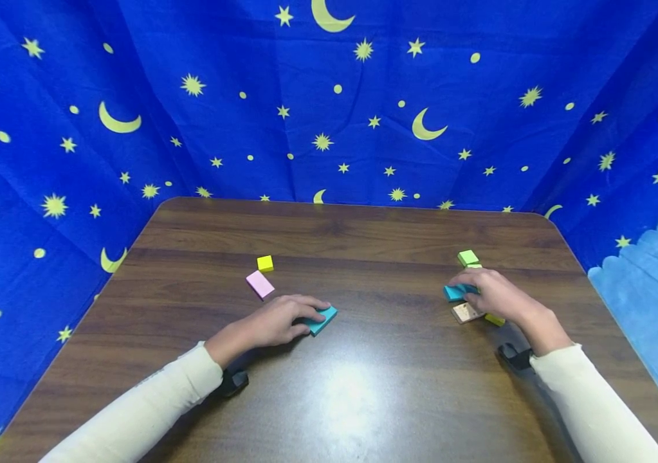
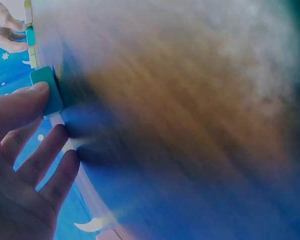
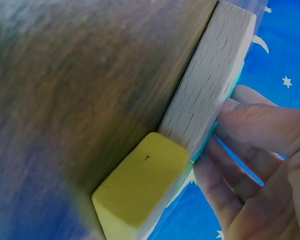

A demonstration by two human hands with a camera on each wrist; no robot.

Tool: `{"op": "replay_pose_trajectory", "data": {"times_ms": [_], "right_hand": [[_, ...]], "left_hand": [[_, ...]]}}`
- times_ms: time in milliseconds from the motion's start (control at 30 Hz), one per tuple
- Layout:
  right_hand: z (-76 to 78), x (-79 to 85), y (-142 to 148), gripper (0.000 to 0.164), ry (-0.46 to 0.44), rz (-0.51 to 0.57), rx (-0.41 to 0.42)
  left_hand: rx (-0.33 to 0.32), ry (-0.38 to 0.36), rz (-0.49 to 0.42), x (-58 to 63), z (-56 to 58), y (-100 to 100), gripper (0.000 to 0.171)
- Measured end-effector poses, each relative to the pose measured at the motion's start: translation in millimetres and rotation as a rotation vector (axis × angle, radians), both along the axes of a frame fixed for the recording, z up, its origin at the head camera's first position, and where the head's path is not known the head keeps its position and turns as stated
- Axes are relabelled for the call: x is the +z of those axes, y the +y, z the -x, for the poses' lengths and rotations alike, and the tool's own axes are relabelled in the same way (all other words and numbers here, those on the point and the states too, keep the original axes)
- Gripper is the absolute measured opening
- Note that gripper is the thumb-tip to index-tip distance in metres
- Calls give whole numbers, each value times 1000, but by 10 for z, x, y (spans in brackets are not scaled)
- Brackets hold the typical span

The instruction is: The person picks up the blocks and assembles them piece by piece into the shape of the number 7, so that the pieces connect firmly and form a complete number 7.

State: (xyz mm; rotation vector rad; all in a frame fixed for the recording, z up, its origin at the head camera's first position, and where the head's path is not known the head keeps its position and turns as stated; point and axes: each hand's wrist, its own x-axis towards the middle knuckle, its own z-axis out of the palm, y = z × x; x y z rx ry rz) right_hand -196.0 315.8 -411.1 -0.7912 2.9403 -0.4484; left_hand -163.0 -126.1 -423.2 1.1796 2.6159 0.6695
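My left hand (image 1: 279, 320) pinches a flat teal block (image 1: 326, 319) near the middle of the table. In the left wrist view its thumb lies on that block's face (image 2: 55, 100), while the other fingers spread toward the tabletop. Over on the right, my right hand (image 1: 499, 294) holds a second teal block (image 1: 454, 293) between thumb and fingers. Just in front of that block lies a bare-wood block (image 1: 464, 313), with a yellow block (image 3: 145, 175) at its end. The right wrist view shows the wood grain close up; the wooden block largely hides the teal one there.
Light green blocks (image 1: 467, 258) sit beyond my right hand, one partly covered by it. To the left are a pink block (image 1: 260, 284) and a small yellow block (image 1: 265, 263). Blue star-patterned cloth (image 1: 282, 128) hangs behind the brown wooden table (image 1: 352, 231).
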Motion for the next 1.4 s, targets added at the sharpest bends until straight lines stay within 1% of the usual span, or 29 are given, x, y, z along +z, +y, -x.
{"op": "replay_pose_trajectory", "data": {"times_ms": [167,367,600,767,933,1100,1300,1400], "right_hand": [[5,-6,-14,32,-12,-13,-11],[13,-22,-37,33,28,-20,-2],[16,-15,-53,34,19,-59,-7],[18,29,-74,36,44,-38,10],[84,82,-141,36,69,-8,27],[181,121,-278,35,73,14,64],[279,80,-447,35,119,28,129],[316,74,-541,35,150,54,172]], "left_hand": [[7,-1,-2,-11,1,-7,34],[5,16,-3,-10,-8,2,34],[18,-9,-2,20,-8,18,35],[20,-14,6,20,-19,13,35],[21,-9,2,20,-30,-1,35],[28,1,-4,26,-27,-1,34],[25,-5,-1,6,-44,6,34],[27,-4,-7,3,-47,12,34]]}}
